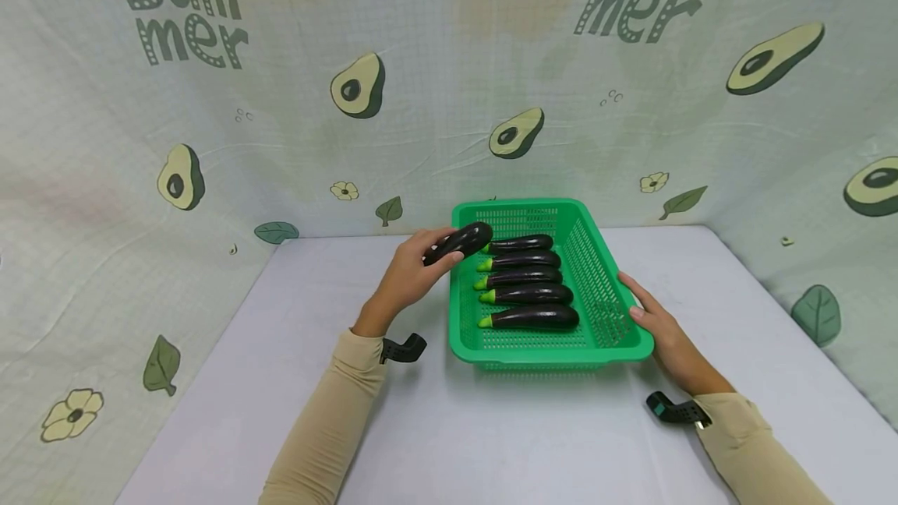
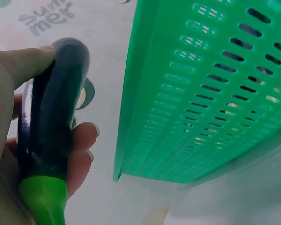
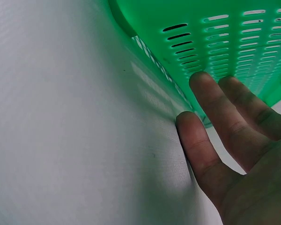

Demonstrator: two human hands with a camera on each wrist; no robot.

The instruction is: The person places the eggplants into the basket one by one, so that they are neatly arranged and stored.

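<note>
My left hand (image 1: 412,275) grips a dark purple eggplant (image 1: 468,238) above the left rim of a green plastic basket (image 1: 609,310). In the left wrist view, the held eggplant (image 2: 54,108) has its green stem end toward the bottom, thumb on one side and fingers behind. Several more eggplants (image 1: 529,316) lie side by side in the basket, stem ends to the left. At the basket's right side, my right hand (image 1: 666,337) touches the rim with its thumb. Its fingers (image 3: 229,117) extend nearly straight against the slotted outer wall in the right wrist view.
The basket stands on a table with a white cloth (image 1: 505,435). Behind it and at both sides hangs a pale cloth (image 1: 435,37) printed with avocados, leaves and lettering. Black camera mounts (image 1: 403,349) are strapped at both wrists.
</note>
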